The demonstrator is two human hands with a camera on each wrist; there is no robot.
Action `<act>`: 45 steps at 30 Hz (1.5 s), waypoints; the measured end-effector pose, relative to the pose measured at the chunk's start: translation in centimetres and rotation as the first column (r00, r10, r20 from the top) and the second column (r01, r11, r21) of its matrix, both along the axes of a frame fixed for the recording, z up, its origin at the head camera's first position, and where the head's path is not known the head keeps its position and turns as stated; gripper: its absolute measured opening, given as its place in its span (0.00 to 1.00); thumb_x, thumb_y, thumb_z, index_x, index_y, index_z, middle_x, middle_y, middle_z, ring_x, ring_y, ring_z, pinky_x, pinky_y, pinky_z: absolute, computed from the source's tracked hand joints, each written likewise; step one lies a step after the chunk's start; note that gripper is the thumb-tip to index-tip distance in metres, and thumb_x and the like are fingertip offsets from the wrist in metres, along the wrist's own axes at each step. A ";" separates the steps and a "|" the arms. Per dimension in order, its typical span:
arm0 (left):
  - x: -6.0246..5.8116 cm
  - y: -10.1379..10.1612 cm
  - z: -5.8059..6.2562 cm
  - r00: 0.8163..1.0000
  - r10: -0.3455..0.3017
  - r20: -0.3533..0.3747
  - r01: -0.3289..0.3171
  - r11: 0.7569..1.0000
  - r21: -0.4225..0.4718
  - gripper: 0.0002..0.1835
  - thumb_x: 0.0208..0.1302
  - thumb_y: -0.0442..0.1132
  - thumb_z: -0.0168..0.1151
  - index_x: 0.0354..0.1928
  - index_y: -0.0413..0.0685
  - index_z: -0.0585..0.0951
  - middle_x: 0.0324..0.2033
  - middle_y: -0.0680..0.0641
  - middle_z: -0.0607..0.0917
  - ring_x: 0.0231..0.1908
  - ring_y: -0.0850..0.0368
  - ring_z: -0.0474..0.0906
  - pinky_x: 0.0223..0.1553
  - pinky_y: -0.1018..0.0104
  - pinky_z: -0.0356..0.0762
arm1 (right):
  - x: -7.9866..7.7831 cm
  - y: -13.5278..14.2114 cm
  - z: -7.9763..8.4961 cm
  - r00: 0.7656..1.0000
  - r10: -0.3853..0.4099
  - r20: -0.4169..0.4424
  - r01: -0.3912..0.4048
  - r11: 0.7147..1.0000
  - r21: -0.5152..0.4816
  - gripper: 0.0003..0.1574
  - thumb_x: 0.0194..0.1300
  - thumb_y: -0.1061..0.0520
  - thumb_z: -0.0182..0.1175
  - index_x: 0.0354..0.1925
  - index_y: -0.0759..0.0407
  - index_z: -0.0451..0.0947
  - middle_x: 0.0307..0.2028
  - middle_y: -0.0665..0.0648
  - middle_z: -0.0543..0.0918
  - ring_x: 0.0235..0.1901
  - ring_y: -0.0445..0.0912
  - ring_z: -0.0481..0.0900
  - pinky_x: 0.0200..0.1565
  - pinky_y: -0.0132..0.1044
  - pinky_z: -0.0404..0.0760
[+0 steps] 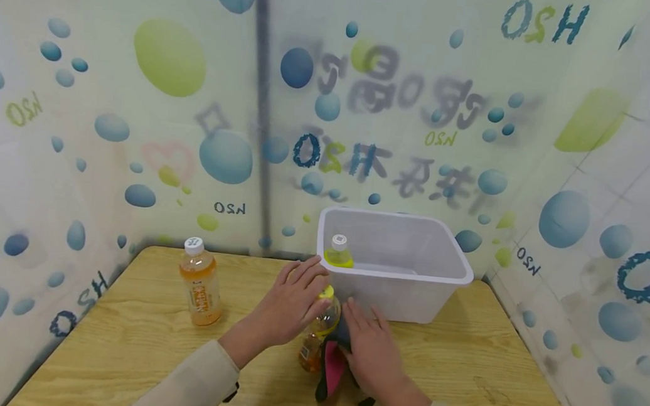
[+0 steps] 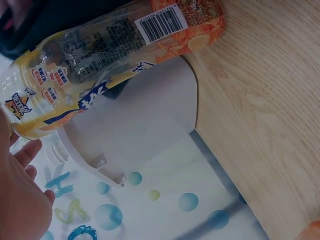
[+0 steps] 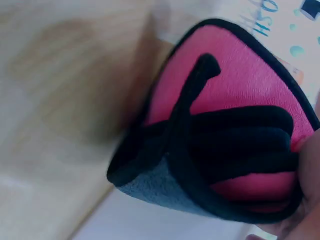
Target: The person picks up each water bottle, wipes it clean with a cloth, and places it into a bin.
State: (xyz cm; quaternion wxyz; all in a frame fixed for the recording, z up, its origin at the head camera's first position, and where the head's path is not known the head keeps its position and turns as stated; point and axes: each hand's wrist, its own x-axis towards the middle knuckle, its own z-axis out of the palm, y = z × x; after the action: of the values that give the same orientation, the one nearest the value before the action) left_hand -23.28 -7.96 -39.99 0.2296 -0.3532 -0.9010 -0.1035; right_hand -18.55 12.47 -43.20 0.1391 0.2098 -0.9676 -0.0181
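Observation:
My left hand (image 1: 290, 301) holds a clear bottle (image 1: 310, 353) with a yellow cap and orange-brown contents near its top. Its printed label (image 2: 102, 47) shows in the left wrist view, the fingers near the neck end. Against the bottle's right side, my right hand (image 1: 373, 354) grips a folded cloth item (image 1: 334, 368), grey outside and pink inside with black edging. In the right wrist view this cloth item (image 3: 230, 82) forms an open fold, with black layers and a strap-like strip inside. Both hands are just in front of the white plastic box (image 1: 392, 296).
Inside the box, at its left end, stands a bottle (image 1: 339, 252) with a white cap and yellow label. Another orange drink bottle (image 1: 201, 285) is upright on the left of the wooden table (image 1: 122, 346). A printed curtain (image 1: 155, 122) surrounds the table's back and sides.

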 end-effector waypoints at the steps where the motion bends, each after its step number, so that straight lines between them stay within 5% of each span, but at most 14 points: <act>1: 0.0 0.0 0.0 1.000 0.000 0.000 0.000 1.000 0.000 0.23 0.77 0.55 0.38 0.60 0.50 0.72 0.62 0.50 0.73 0.74 0.50 0.55 0.69 0.47 0.56 | 0.0 0.0 0.4 1.000 0.002 -0.021 -0.002 1.000 -0.001 0.46 0.59 0.42 0.67 0.69 0.60 0.65 0.69 0.57 0.69 0.67 0.49 0.71 0.71 0.49 0.61; 8: 0.1 0.0 0.1 0.999 -0.008 -0.032 0.008 1.000 0.000 0.22 0.77 0.55 0.38 0.59 0.50 0.72 0.61 0.50 0.74 0.72 0.49 0.57 0.68 0.46 0.59 | 0.0 -0.4 3.0 0.990 0.028 -0.141 -0.026 1.000 0.015 0.50 0.57 0.43 0.70 0.70 0.61 0.63 0.70 0.57 0.68 0.69 0.48 0.69 0.72 0.48 0.60; 14: 0.1 0.0 0.1 0.999 -0.001 -0.043 0.000 1.000 -0.018 0.21 0.77 0.53 0.41 0.60 0.50 0.71 0.62 0.49 0.73 0.72 0.49 0.57 0.68 0.46 0.59 | -0.1 -1.3 4.2 0.992 0.024 -0.126 -0.019 0.999 0.037 0.50 0.59 0.41 0.68 0.71 0.60 0.61 0.71 0.56 0.66 0.70 0.48 0.66 0.72 0.49 0.58; 24: 0.2 0.1 0.1 0.999 0.011 -0.050 -0.012 1.000 -0.018 0.19 0.76 0.53 0.43 0.57 0.51 0.72 0.61 0.49 0.73 0.72 0.48 0.58 0.67 0.46 0.60 | 0.0 -1.8 4.5 0.995 0.010 -0.096 0.003 0.991 0.136 0.49 0.61 0.37 0.64 0.71 0.59 0.62 0.72 0.57 0.64 0.72 0.49 0.63 0.73 0.50 0.58; 45: 0.2 0.1 0.0 1.000 0.028 0.000 -0.028 0.999 -0.018 0.21 0.77 0.54 0.40 0.59 0.51 0.71 0.62 0.50 0.72 0.73 0.50 0.55 0.69 0.47 0.58 | 0.6 -1.7 2.8 0.995 -0.074 -0.071 0.080 0.993 0.089 0.52 0.59 0.38 0.66 0.71 0.64 0.60 0.71 0.61 0.66 0.70 0.52 0.66 0.70 0.50 0.63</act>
State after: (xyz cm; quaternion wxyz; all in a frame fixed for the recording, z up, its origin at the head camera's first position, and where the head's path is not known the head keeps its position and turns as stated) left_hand -23.05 -7.90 -40.03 0.2276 -0.3427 -0.9068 -0.0925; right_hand -17.92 10.81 -40.37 0.1612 0.1775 -0.9679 -0.0748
